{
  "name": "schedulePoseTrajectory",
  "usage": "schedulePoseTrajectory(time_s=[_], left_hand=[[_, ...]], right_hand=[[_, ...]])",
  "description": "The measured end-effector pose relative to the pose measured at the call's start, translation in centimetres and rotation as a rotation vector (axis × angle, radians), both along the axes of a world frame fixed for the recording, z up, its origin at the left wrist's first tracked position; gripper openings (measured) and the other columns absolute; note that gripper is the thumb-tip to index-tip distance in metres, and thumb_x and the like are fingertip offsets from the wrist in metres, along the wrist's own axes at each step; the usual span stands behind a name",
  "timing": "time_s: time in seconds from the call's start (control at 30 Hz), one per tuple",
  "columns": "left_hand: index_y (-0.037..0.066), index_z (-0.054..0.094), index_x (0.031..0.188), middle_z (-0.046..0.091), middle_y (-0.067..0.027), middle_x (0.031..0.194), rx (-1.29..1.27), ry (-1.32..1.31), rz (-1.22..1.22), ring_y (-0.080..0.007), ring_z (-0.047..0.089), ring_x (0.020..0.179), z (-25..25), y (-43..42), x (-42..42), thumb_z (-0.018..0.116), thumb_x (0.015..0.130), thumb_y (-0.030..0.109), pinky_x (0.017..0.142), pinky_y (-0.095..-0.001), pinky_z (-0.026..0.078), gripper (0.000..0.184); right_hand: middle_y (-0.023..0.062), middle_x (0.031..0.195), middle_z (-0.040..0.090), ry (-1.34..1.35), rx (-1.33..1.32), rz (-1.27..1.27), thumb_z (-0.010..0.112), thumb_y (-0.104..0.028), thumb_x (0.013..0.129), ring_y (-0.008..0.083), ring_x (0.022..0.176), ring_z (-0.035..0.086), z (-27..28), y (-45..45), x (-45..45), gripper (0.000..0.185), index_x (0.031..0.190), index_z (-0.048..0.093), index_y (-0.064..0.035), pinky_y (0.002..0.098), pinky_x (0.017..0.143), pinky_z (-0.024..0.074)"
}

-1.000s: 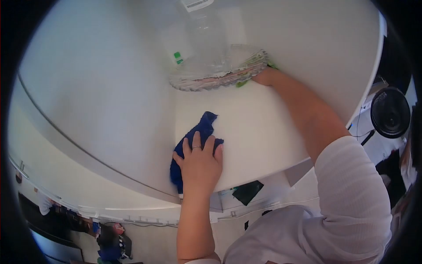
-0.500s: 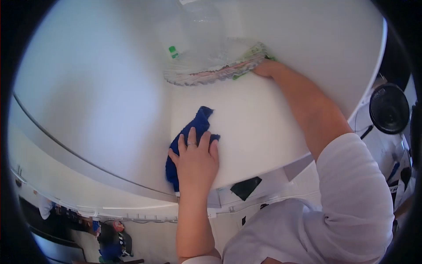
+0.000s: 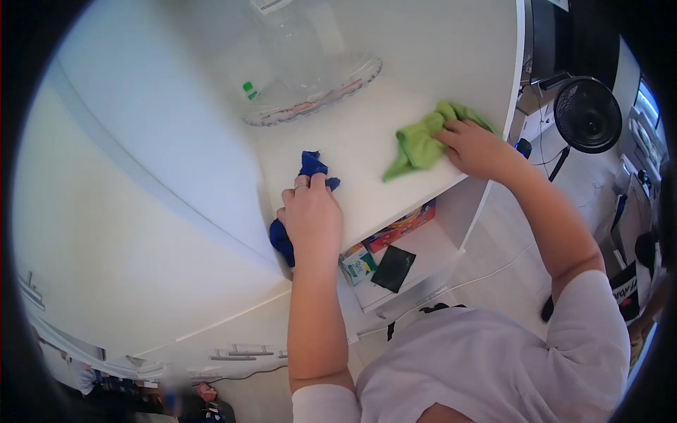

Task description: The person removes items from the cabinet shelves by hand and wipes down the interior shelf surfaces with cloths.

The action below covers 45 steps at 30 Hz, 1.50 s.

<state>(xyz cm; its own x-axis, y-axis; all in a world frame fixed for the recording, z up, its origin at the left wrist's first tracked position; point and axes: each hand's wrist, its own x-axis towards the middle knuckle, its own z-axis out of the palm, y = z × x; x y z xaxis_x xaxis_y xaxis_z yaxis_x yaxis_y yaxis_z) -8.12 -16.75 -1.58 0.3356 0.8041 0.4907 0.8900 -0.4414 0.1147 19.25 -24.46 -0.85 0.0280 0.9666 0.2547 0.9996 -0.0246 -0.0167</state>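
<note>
I take the middle of the view as the centre of the clock. Nearest, at 5 o'clock, is the person's own pale shirt (image 3: 486, 359). A little farther, below the shelf edge, is a lower compartment (image 3: 438, 243). In it, at 5 o'clock, there is a green-and-white packet (image 3: 360, 264); a dark flat pad (image 3: 393, 269) is just beside it, between 4 and 5 o'clock, and a red-and-blue box (image 3: 409, 224) is behind, at about 3 o'clock.

Above this is the white shelf (image 3: 367, 187). The left hand (image 3: 310, 211), just beside the centre towards 9 o'clock, lies over a blue cloth (image 3: 310, 163), with fingers bent and a ring on one of them. The cloth comes out at 11 and at 8 o'clock. Whether this hand grips the cloth or only presses it, I cannot tell.

At 2 o'clock the right hand (image 3: 478, 149) has its fingers closed on a bunched green cloth (image 3: 422, 146), which is upon the same shelf near its outer side.

Deeper, between 11 and 12 o'clock, stand a clear dish (image 3: 310, 111) with wavy rim and a clear vessel (image 3: 293, 53). A small green cap (image 3: 249, 89) is at 11 o'clock. Beyond the cabinet, at 2 o'clock, is a round black device (image 3: 587, 115).
</note>
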Motion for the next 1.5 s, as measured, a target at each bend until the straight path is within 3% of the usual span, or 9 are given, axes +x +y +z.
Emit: schedulePoseTrajectory(time_s=[0.17,0.37,0.47,0.57,0.7,0.77,0.93,1.13,1.5], left_hand=[[0.010,0.059,0.106,0.057,-0.0084,0.110,0.089,-0.138,-0.040,-0.0307,0.053,0.097,0.4,0.1,0.0,0.051,0.085,0.013,0.078,-0.0444,0.044,0.023],[0.010,0.060,0.106,0.057,-0.0072,0.111,0.251,-0.221,0.045,-0.0303,0.051,0.102,3.3,0.0,-0.1,0.054,0.084,0.014,0.082,-0.0455,0.042,0.023],[0.010,0.060,0.109,0.055,-0.0101,0.117,0.203,-0.177,0.079,-0.0312,0.048,0.109,4.3,-0.2,-0.5,0.056,0.084,0.019,0.090,-0.0476,0.036,0.027],[0.009,0.059,0.111,0.052,-0.0142,0.121,0.202,-0.190,0.042,-0.0329,0.045,0.114,3.9,0.1,-0.8,0.058,0.084,0.024,0.096,-0.0492,0.031,0.031],[0.009,0.059,0.109,0.053,-0.0129,0.118,0.348,-0.191,-0.086,-0.0323,0.045,0.114,2.8,0.7,-1.2,0.058,0.084,0.023,0.096,-0.0513,0.030,0.029],[0.010,0.059,0.109,0.054,-0.0124,0.116,0.423,-0.119,-0.035,-0.0313,0.047,0.111,2.0,0.5,-0.6,0.058,0.084,0.021,0.096,-0.0486,0.032,0.027],[0.006,0.058,0.105,0.056,-0.0103,0.109,0.484,-0.197,-0.033,-0.0292,0.050,0.104,1.5,0.8,-0.5,0.056,0.085,0.017,0.097,-0.0487,0.031,0.023],[0.004,0.058,0.102,0.056,-0.0108,0.104,0.490,-0.206,-0.061,-0.0288,0.051,0.100,1.5,1.1,-0.2,0.057,0.083,0.012,0.093,-0.0474,0.034,0.020],[0.003,0.058,0.098,0.056,-0.0119,0.103,0.488,-0.265,-0.116,-0.0306,0.052,0.096,1.4,1.4,-0.3,0.057,0.082,0.007,0.092,-0.0446,0.035,0.017]], right_hand=[[0.0177,0.122,0.051,0.178,-0.024,0.061,0.053,-0.012,0.079,0.0347,0.111,0.049,1.3,-2.4,-3.1,0.038,0.116,0.058,-0.0122,0.0423,0.096,0.0391],[0.0159,0.109,0.060,0.059,0.046,0.667,0.054,-0.016,0.073,0.0287,0.106,0.054,-0.5,4.9,-12.6,0.037,0.108,0.061,-0.0062,0.0401,0.089,0.0420],[0.0147,0.103,0.063,0.106,-0.172,0.722,0.056,-0.020,0.075,0.0271,0.100,0.058,-0.5,8.6,-15.6,0.033,0.104,0.064,-0.0070,0.0383,0.085,0.0446],[0.0123,0.101,0.064,0.019,-0.506,1.043,0.057,-0.021,0.079,0.0292,0.094,0.060,7.3,9.0,-12.6,0.030,0.105,0.063,-0.0074,0.0369,0.082,0.0461],[0.0101,0.099,0.066,0.260,-0.143,0.468,0.062,-0.018,0.076,0.0258,0.091,0.062,14.0,13.8,-8.2,0.032,0.107,0.064,-0.0134,0.0371,0.079,0.0480],[0.0094,0.099,0.066,-0.006,0.055,0.370,0.062,-0.017,0.075,0.0259,0.092,0.062,12.2,19.9,-6.5,0.031,0.107,0.064,-0.0135,0.0378,0.079,0.0483],[0.0112,0.102,0.065,-0.072,-0.092,0.150,0.061,-0.018,0.073,0.0276,0.095,0.061,7.8,27.2,-5.1,0.036,0.109,0.063,-0.0130,0.0396,0.079,0.0485],[0.0137,0.096,0.066,-0.070,-0.292,0.156,0.065,-0.023,0.066,0.0293,0.084,0.064,5.1,33.5,-3.2,0.032,0.093,0.069,-0.0063,0.0399,0.072,0.0500],[0.0162,0.096,0.065,0.059,-0.343,0.237,0.064,-0.020,0.072,0.0282,0.093,0.061,8.8,29.6,-4.1,0.038,0.107,0.062,-0.0061,0.0357,0.077,0.0484]])
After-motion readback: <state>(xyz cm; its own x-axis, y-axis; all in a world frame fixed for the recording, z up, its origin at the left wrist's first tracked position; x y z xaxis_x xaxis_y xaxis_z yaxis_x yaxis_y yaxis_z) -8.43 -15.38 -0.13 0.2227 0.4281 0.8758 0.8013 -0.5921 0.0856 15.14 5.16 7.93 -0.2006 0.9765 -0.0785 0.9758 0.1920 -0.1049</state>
